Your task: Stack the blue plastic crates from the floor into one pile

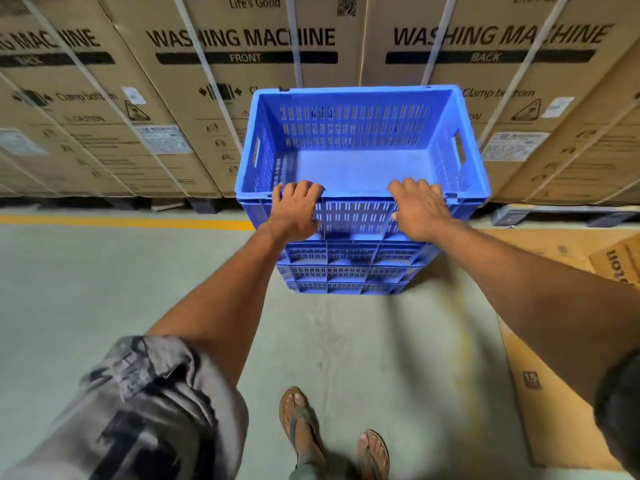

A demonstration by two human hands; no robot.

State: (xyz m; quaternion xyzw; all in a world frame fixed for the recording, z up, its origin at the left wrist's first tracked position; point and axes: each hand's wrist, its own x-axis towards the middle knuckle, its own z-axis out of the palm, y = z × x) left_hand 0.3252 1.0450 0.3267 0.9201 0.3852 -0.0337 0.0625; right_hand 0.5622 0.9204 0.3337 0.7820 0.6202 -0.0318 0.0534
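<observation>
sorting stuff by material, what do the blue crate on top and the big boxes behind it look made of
Top crate: seemingly moulded rigid plastic, matte blue, with slotted vent walls and cut-out handles. Boxes: brown corrugated-looking cardboard, printed in black, bound with pale straps, probably plastic.

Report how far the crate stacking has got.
Done: a pile of blue crates already stands on the floor by the washing machine cartons. In hand: the left hand and right hand grip the near rim of the top crate, which sits on the pile. Left: no loose blue crates show in this view, so any remainder cannot be judged.
</observation>
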